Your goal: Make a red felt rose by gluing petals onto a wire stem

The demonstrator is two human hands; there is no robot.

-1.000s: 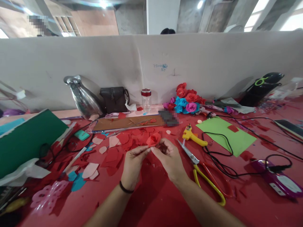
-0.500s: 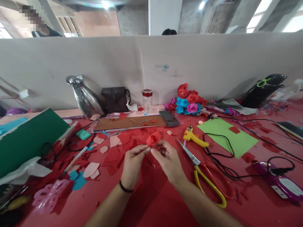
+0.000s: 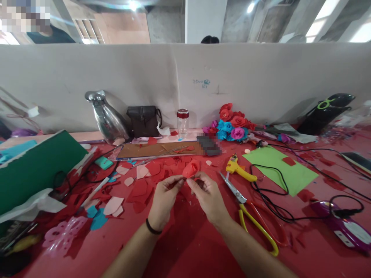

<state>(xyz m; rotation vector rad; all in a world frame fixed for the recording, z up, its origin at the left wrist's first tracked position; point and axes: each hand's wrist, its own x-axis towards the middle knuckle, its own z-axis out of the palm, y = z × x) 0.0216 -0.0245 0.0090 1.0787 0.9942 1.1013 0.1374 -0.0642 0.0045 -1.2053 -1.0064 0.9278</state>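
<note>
A red paper rose [image 3: 191, 168] is held up between my hands near the middle of the table, its petals facing away and to the upper right. My left hand [image 3: 167, 197] pinches its base from the left. From the right, my right hand [image 3: 207, 195] grips the base too, thumb and fingers pressed together. The fingertips of both hands nearly meet below the flower and hide its lower end. Just beyond the hands lie cut red paper petals [image 3: 153, 168]. Pale pink petals [image 3: 113, 205] are scattered to the left.
To the right lie a yellow glue gun [image 3: 240, 170] with its cord, scissors [image 3: 242, 200] and a green sheet [image 3: 298, 177]. Finished paper flowers [image 3: 232, 123], a glass jar [image 3: 182, 125], a black bag [image 3: 144, 120] and a metal jug [image 3: 108, 119] stand along the partition [image 3: 130, 73].
The rose has tilted and turned in my fingers, so its side shows now instead of its spiral centre. Both hands keep their pinch, and the view has shifted slightly.
</note>
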